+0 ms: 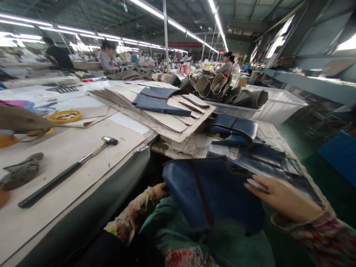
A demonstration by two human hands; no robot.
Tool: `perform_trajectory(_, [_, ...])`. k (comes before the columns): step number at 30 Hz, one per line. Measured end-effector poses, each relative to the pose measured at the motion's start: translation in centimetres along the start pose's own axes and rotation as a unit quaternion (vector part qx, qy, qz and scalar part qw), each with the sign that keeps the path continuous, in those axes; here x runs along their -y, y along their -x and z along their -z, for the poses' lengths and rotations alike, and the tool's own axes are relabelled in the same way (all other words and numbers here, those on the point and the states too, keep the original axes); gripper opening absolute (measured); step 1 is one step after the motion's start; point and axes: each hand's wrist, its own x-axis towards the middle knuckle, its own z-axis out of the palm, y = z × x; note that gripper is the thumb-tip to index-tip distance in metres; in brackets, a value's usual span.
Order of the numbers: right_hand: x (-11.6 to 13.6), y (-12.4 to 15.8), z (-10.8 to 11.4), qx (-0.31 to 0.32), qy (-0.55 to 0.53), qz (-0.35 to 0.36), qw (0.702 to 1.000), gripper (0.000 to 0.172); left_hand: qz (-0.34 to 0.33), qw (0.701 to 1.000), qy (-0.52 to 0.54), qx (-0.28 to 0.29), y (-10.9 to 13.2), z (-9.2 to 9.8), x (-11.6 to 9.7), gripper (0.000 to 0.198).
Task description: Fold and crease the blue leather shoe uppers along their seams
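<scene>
A dark blue leather piece (pixel 228 189) with a brown strip down it lies over my lap. At its left edge, my left hand (pixel 161 190) is closed on it, the fingers partly hidden behind the leather. My right hand (pixel 289 198) is by the right side of the same piece, with fingers wrapped round a small, shiny metal tool (pixel 258 185). The tool's exact kind is blurred, and I cannot tell whether it touches the leather. Behind lie more blue leather pieces (pixel 264 159) on a worn bench.
A hammer (pixel 83 159) and a yellow ring-shaped container (pixel 65 116) lie on the left table. Stacked beige sheets (pixel 172 122) bear another blue piece (pixel 161 98). Farther back, a white bin (pixel 280 105) holds rolled dark pieces. Co-workers sit in the distance; a blue box (pixel 339 155) stands right.
</scene>
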Motion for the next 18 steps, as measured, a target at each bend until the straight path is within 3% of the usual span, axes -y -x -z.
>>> perform_trajectory(3, [-2.8,1.5,-1.9,0.06,-0.008,-0.074,0.995,0.048,-0.012,0.997,-0.034,-0.067,0.4,0.7,0.6,0.036])
perform_trajectory(6, [-3.9,2.5,-2.0,-0.017,-0.045,-0.114,0.992,0.053,-0.058,0.98,-0.061,-0.183,0.3,2.6,-1.7,0.047])
perform_trajectory(8, [-3.6,2.3,-1.8,-0.075,-0.056,-0.091,0.991,0.051,-0.115,0.955,-0.107,-0.252,0.1,2.8,-4.6,0.048])
perform_trajectory(10, [-3.1,1.2,-2.1,-0.106,-0.061,-0.051,0.991,0.046,-0.211,0.91,-0.218,-0.281,-0.1,1.3,-7.8,0.041])
perform_trajectory(13, [-2.4,-1.8,-3.7,-0.097,-0.064,-0.024,0.993,0.039,-0.32,0.823,-0.416,-0.219,-0.9,-2.9,-11.1,0.036])
perform_trajectory(15, [-2.3,-4.2,-5.2,-0.094,-0.055,-0.029,0.994,0.037,-0.304,0.799,-0.484,-0.186,-1.8,-5.7,-11.7,0.037])
perform_trajectory(18, [-2.5,-7.0,-6.9,-0.094,-0.041,-0.031,0.994,0.033,-0.241,0.8,-0.519,-0.179,-3.2,-8.2,-11.1,0.038])
